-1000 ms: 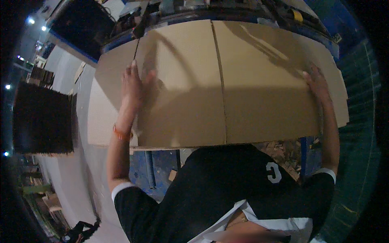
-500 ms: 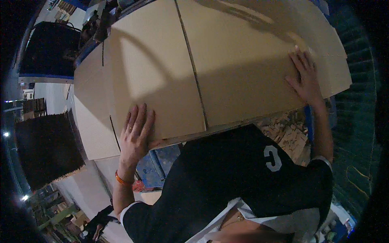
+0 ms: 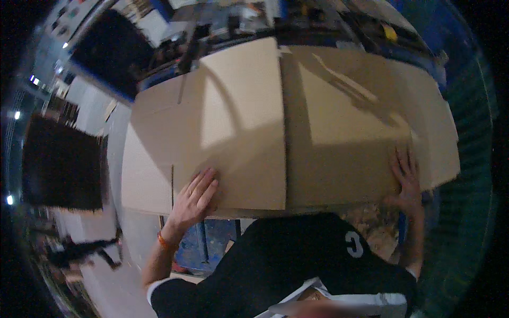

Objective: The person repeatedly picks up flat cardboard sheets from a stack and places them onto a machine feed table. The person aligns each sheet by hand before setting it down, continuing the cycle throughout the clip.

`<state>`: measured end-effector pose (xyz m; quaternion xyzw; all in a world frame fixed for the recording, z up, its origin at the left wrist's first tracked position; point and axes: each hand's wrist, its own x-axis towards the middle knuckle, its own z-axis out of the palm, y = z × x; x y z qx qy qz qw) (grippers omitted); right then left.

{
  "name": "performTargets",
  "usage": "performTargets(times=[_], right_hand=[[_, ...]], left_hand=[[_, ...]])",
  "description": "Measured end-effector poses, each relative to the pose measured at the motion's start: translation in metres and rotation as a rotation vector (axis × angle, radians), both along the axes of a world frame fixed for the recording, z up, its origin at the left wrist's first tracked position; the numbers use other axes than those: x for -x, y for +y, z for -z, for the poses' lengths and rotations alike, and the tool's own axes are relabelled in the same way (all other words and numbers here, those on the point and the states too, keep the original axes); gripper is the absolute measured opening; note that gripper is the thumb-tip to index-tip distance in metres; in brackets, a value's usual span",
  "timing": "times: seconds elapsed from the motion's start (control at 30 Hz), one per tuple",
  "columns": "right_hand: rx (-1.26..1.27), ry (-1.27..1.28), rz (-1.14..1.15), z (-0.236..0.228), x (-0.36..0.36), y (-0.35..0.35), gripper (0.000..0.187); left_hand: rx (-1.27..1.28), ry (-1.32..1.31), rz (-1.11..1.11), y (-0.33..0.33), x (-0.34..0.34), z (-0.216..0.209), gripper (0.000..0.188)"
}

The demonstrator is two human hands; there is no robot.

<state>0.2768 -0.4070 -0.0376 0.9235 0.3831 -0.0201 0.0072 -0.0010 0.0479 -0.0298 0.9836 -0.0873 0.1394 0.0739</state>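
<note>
A large flat brown cardboard blank [image 3: 244,132] with slots and fold lines spreads in front of me. Its left panel's straight edge stands out against the shaded right panel [image 3: 344,169]. On the near left part lies my left hand [image 3: 196,197], fingers stretched out flat and an orange band on the wrist. My right hand [image 3: 405,175] rests near the right end, by the near edge, its fingers spread. Both hands touch the cardboard from above; neither is wrapped around it.
Dark machinery with blue parts [image 3: 233,34] runs along the far side. A dark stack [image 3: 63,164] stands at the left, with a person in dark clothes [image 3: 87,252] beyond it. Scraps [image 3: 376,225] lie below the near edge at right. Green sheeting [image 3: 466,212] hangs at far right.
The view has tilted up, so the cardboard and both hands sit lower in it and more machinery shows. The left panel's edge now stands apart from the right panel more clearly.
</note>
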Motion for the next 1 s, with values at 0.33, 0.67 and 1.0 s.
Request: performTargets(times=[0.33, 0.67, 1.0], right_hand=[[0.057, -0.018, -0.203, -0.006, -0.041, 0.021, 0.090], [-0.098, -0.083, -0.371, -0.003, -0.078, 0.057, 0.076], [-0.243, 0.038, -0.069, -0.023, -0.137, 0.127, 0.059]], left_hand=[[0.038, 0.069, -0.191, 0.044, -0.020, 0.003, 0.061], [-0.082, -0.100, -0.178, 0.068, -0.034, 0.031, 0.066], [0.137, -0.143, -0.403, 0.109, -0.166, 0.026, 0.051]])
